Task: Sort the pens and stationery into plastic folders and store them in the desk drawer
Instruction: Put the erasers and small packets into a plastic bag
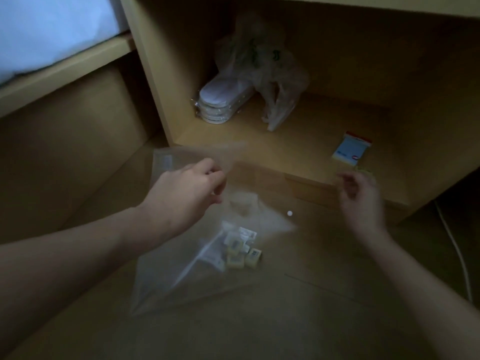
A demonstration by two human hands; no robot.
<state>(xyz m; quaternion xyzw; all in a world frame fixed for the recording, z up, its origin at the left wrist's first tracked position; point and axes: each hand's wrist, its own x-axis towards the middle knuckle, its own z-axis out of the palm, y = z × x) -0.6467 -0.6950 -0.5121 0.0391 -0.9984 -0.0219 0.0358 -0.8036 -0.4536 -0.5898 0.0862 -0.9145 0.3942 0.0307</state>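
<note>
Here, the left hand pinches the upper flap of a clear plastic folder between thumb and fingertips. The folder lies on the floor before an open cabinet and contains small white packets. The right hand is blurred; its finger state cannot be determined. A notepad pack lies on the cabinet shelf.

folder: clear glossy plastic | cabinet: matt wood | bag: crinkled plastic

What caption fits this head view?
Left hand holds a clear plastic folder of small erasers; right hand blurred beside it.
</note>
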